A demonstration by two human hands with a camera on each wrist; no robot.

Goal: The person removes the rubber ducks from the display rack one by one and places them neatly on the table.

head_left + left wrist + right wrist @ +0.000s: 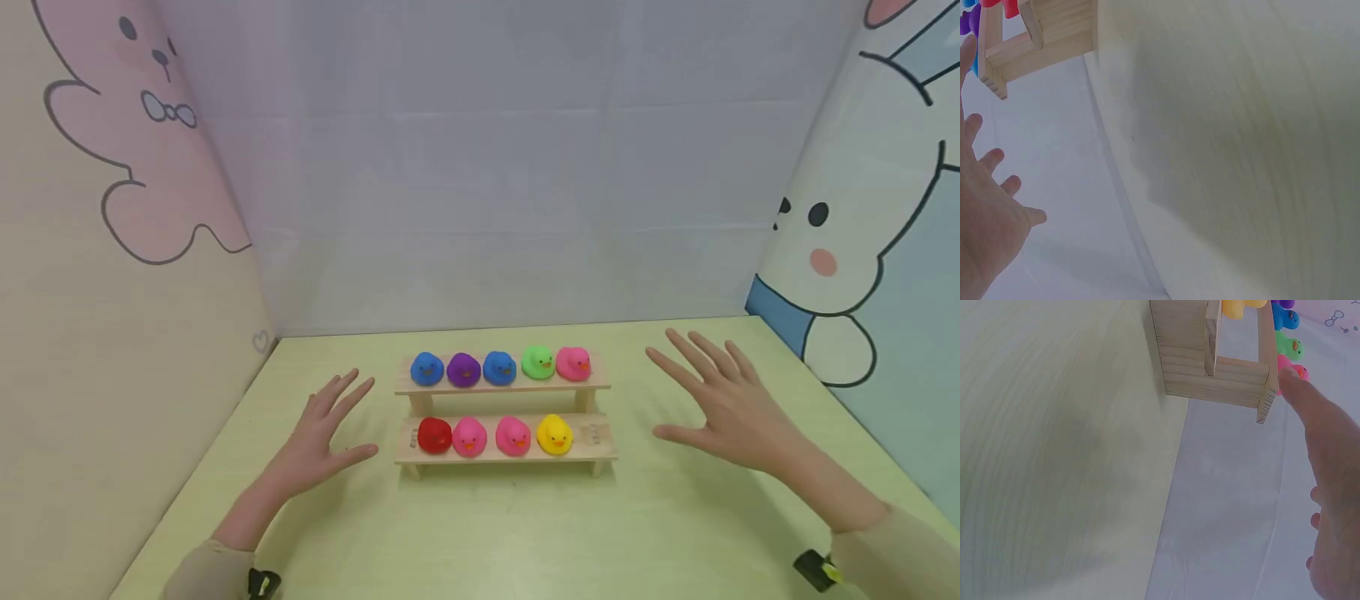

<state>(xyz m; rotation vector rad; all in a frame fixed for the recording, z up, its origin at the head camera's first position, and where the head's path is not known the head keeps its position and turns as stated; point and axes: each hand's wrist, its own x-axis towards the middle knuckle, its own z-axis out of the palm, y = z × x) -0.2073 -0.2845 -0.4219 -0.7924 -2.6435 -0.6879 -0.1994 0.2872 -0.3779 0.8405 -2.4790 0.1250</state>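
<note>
A two-step wooden stand (506, 460) bears several rubber ducks in two rows. On the upper step, from the left, sit a blue duck (427, 369), a purple duck (464, 371), another blue duck (499, 368), a green duck (537, 363) and a pink duck (573, 364). Below are a red duck (434, 436), two pink ducks (469, 437) and a yellow duck (555, 435). My left hand (318, 442) hovers left of the stand, fingers spread, holding nothing. To the right, my right hand (727, 408) is likewise spread and apart from everything.
The stand is on a pale wood-grain table (495, 533). A whitish sheet (495, 167) rises behind it. Side panels carry a pink cartoon figure (142, 150) at left and a white cartoon rabbit (840, 200) at right.
</note>
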